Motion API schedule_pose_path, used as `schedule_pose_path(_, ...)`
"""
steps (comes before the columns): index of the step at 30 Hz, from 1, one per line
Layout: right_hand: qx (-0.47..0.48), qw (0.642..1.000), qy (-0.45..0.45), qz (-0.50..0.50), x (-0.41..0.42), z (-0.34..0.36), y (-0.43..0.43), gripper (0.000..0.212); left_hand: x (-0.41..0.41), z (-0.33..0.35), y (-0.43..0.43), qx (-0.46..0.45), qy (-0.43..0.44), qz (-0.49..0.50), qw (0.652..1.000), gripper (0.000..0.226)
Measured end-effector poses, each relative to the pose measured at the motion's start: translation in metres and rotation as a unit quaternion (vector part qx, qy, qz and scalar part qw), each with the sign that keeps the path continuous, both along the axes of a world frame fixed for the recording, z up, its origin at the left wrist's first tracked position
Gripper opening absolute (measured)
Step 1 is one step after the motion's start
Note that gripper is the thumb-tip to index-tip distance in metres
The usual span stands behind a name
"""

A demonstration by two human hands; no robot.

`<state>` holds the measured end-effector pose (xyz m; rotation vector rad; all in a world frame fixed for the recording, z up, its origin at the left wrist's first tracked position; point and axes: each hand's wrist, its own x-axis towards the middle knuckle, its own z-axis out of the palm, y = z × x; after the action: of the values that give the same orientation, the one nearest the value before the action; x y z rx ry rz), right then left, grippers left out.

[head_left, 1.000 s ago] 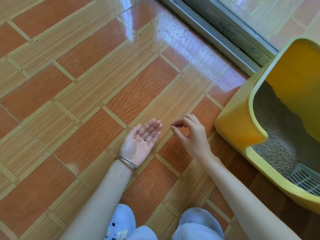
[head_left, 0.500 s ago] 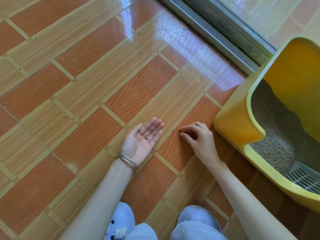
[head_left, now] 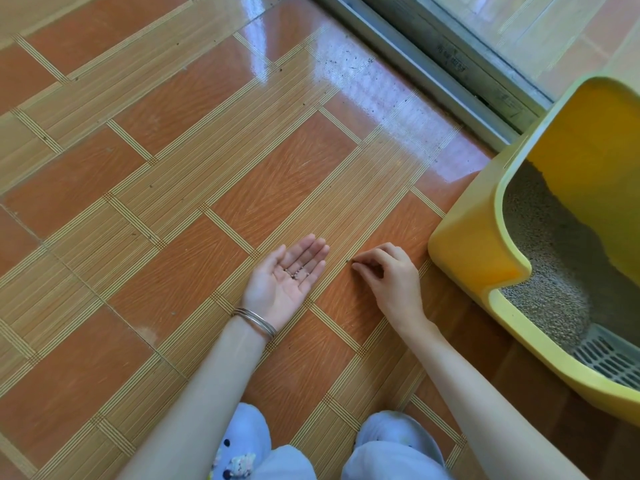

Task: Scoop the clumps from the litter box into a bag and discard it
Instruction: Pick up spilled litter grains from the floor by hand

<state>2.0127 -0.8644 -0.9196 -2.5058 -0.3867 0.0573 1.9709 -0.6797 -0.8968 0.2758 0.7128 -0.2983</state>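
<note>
A yellow litter box (head_left: 467, 251) stands on the floor at the right, filled with grey litter (head_left: 543, 258). A white slotted grate (head_left: 609, 358) shows at its near end. My left hand (head_left: 287, 282) lies palm up just above the floor, fingers apart, with several small litter grains (head_left: 298, 271) resting in the palm. My right hand (head_left: 388, 275) is low on the tile between the left hand and the box, fingertips pinched at a single grain (head_left: 348, 260) on the floor. No bag or scoop is in view.
The floor is glossy orange and tan tile with scattered dark specks (head_left: 346, 64) near a metal sliding-door track (head_left: 433, 71) at the top right. My knees in pale trousers (head_left: 388, 452) are at the bottom edge.
My right hand dropped from beside the left palm down to the tile and pinched at a grain. The left hand stayed palm up with its grains.
</note>
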Motion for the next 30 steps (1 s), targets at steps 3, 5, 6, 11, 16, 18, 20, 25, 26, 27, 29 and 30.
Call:
schedule_pose_path(3, -0.005, 1.000, -0.010, -0.007, -0.001, 0.000, 0.000, 0.008, -0.001, -0.001, 0.000, 0.002, 0.001, -0.002, 1.000, 0.041)
schedule_pose_path(5, -0.014, 1.000, -0.016, -0.010, -0.001, 0.001, 0.000, 0.007, -0.002, -0.001, 0.000, 0.004, 0.001, -0.004, 1.000, 0.040)
schedule_pose_path(6, -0.019, 1.000, -0.020, -0.010, 0.000, 0.001, 0.001, 0.007, -0.002, -0.001, -0.001, 0.005, 0.001, -0.005, 1.000, 0.040)
schedule_pose_path(11, -0.141, 0.985, -0.086, 0.042, 0.001, -0.004, 0.004, 0.013, -0.001, -0.001, -0.004, 0.003, 0.000, -0.011, 1.000, 0.040)
schedule_pose_path(16, -0.202, 0.972, -0.105, 0.059, -0.001, -0.003, 0.012, 0.013, -0.002, 0.000, -0.005, 0.008, 0.001, -0.011, 1.000, 0.041)
schedule_pose_path(18, -0.147, 0.985, -0.071, 0.049, -0.002, 0.003, 0.013, 0.012, -0.002, 0.001, -0.005, 0.010, 0.004, -0.012, 1.000, 0.040)
schedule_pose_path(20, -0.040, 0.998, -0.037, 0.031, -0.005, 0.016, 0.016, 0.011, -0.003, 0.001, -0.005, 0.011, 0.005, -0.014, 1.000, 0.040)
schedule_pose_path(25, 0.093, 0.990, -0.055, 0.090, -0.017, 0.050, 0.040, 0.008, 0.001, 0.001, -0.008, 0.010, 0.008, -0.021, 1.000, 0.042)
schedule_pose_path(26, 0.100, 0.990, -0.047, 0.087, -0.017, 0.050, 0.041, 0.007, 0.002, 0.001, -0.009, 0.011, 0.006, -0.024, 1.000, 0.042)
schedule_pose_path(27, 0.110, 0.991, -0.031, 0.070, -0.016, 0.050, 0.042, 0.006, 0.002, 0.003, -0.009, 0.011, 0.003, -0.026, 1.000, 0.042)
schedule_pose_path(29, 0.135, 0.991, 0.005, 0.017, -0.014, 0.048, 0.038, 0.006, 0.002, 0.004, -0.010, 0.006, -0.003, -0.027, 1.000, 0.041)
schedule_pose_path(30, 0.151, 0.988, 0.018, -0.009, -0.013, 0.047, 0.034, 0.006, 0.001, 0.005, -0.009, 0.001, -0.005, -0.025, 1.000, 0.041)
